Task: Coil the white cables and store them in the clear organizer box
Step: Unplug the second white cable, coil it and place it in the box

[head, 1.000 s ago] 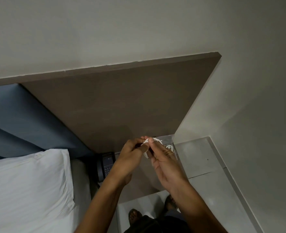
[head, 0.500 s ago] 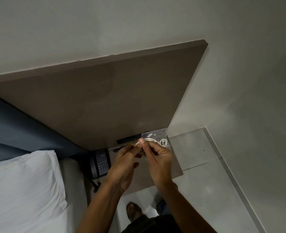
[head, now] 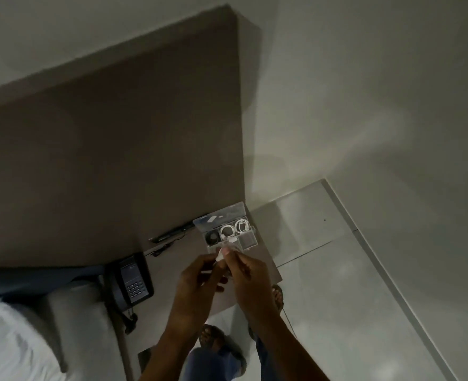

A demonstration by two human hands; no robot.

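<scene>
A dark telephone (head: 134,281) sits at the left of the desk (head: 172,257). Both hands have dropped lower than before — left hand (head: 197,284) and right hand (head: 245,273) together pinch a small white cable (head: 219,255). Now fully revealed beyond them, the clear organizer box (head: 228,232) lies open, holding coiled white cables.

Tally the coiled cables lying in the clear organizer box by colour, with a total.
White coils: 2, one in the far right compartment, one in the far middle compartment
Dark coils: 1, far left compartment
Total: 3
</scene>
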